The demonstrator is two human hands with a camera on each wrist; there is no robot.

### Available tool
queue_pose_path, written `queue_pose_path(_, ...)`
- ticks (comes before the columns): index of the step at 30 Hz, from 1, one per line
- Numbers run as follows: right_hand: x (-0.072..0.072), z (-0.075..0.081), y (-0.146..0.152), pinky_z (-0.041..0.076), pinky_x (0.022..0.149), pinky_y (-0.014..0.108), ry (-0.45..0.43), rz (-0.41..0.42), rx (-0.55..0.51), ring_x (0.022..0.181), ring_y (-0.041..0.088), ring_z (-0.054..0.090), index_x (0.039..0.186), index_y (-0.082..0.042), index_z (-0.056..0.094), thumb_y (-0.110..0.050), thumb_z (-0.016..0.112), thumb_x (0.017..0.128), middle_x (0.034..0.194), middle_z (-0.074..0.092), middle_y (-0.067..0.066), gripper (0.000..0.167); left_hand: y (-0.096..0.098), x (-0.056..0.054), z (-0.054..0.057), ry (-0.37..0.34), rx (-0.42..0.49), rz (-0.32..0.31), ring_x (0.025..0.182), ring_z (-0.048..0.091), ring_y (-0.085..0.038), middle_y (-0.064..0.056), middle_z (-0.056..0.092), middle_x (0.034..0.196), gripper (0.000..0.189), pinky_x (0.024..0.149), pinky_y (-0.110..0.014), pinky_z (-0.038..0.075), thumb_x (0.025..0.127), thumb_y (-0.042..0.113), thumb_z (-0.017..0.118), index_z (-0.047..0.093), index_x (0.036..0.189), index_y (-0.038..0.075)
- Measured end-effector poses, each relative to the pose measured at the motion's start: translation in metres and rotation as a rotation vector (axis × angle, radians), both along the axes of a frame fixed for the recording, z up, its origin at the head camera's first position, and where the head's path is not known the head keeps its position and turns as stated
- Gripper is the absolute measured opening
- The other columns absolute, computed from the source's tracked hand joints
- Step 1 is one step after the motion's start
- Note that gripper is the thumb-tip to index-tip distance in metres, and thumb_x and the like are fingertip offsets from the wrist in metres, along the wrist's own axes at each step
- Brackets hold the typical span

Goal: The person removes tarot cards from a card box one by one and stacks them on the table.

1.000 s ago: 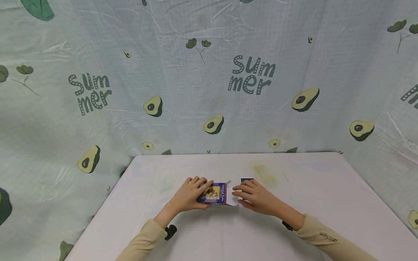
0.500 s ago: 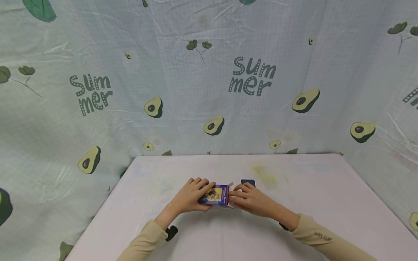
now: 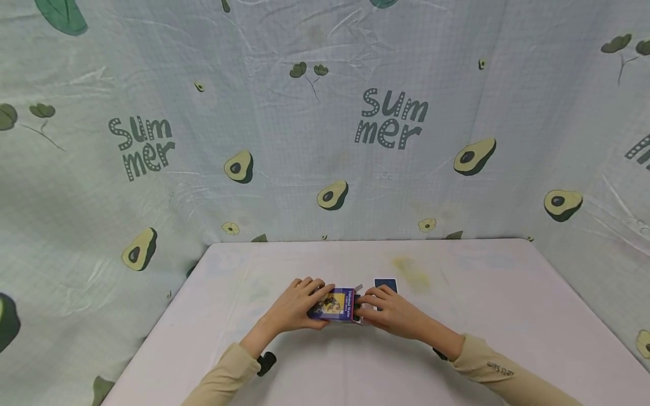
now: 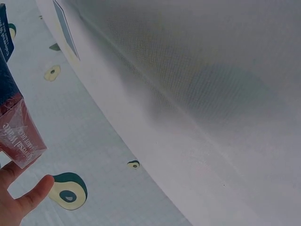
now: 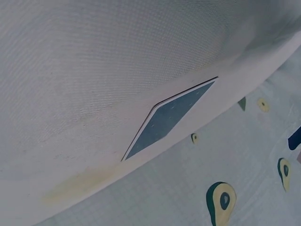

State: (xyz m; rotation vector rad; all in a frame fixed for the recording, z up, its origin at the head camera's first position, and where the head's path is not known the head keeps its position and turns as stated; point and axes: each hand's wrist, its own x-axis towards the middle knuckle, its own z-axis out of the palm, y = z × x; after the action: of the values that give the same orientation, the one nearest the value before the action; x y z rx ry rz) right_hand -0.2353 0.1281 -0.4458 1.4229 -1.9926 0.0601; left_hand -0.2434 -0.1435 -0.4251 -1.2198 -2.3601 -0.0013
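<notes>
In the head view my left hand [image 3: 294,305] holds a purple-blue tarot card box [image 3: 332,303] with a yellow picture, fingers over its top and thumb at the near side. In the left wrist view the box [image 4: 21,134] shows a pinkish printed end under clear film. My right hand [image 3: 388,310] is at the box's opened right end, its curled fingers pinching dark-edged cards [image 3: 357,303] that show at the opening. The fingertips partly hide them. Behind the right hand, a blue-backed card or stack of cards [image 3: 385,283] with a white border lies on the table.
The table [image 3: 284,361] has a pale cover with a yellowish stain [image 3: 411,272] towards the back right. A curtain [image 3: 284,124] printed with avocados and lettering surrounds its back and sides.
My right hand has moved left to the box's open end. The white flap is now mostly covered, and a dark strip of cards shows at the opening. The left hand has barely moved.
</notes>
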Motion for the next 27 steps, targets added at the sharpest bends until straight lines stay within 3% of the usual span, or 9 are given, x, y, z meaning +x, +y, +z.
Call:
queue_pose_path(6,0.0008,-0.0007,0.0012,0.041,0.080,0.030,-0.006,0.004,-0.010,0.093,0.012,0.050,0.102,-0.024,0.061,-0.029,0.059,0.083,0.097,0.059,-0.005,0.020,0.0009,0.0005,-0.0012,0.001,0.003,-0.003,0.091,0.048,-0.013,0.002,0.052,0.106,0.075,0.074,-0.032,0.040,0.064,0.055,0.068,0.046,0.127,0.019)
queue_pose_path(16,-0.0018,-0.0013,0.0012,0.042,0.080,0.031,0.011,0.022,-0.014,0.095,0.014,0.051,0.096,-0.024,0.063,-0.023,0.076,0.066,0.098,0.061,-0.004,0.033,0.0004,-0.0013,-0.0024,0.006,0.002,-0.006,0.090,0.048,-0.013,0.002,0.052,0.106,0.076,0.074,-0.032,0.041,0.064,0.055,0.068,0.046,0.127,0.019)
queue_pose_path(22,-0.0012,-0.0005,-0.0002,0.044,0.084,0.032,-0.001,0.021,0.030,0.107,0.017,0.053,0.100,-0.021,0.062,-0.025,0.072,0.070,0.107,0.064,-0.004,0.031,-0.0004,-0.0010,-0.0032,0.003,0.001,-0.010,0.090,0.048,-0.013,0.001,0.051,0.107,0.077,0.074,-0.032,0.040,0.065,0.055,0.067,0.045,0.128,0.019)
queue_pose_path(27,-0.0019,-0.0011,-0.0005,0.043,0.082,0.030,0.018,0.017,0.024,0.103,0.015,0.054,0.102,-0.021,0.061,-0.025,0.071,0.071,0.106,0.065,-0.005,0.033,-0.0009,-0.0007,-0.0024,0.000,0.005,-0.009,0.091,0.048,-0.013,0.001,0.051,0.107,0.076,0.074,-0.032,0.040,0.065,0.055,0.067,0.045,0.128,0.018)
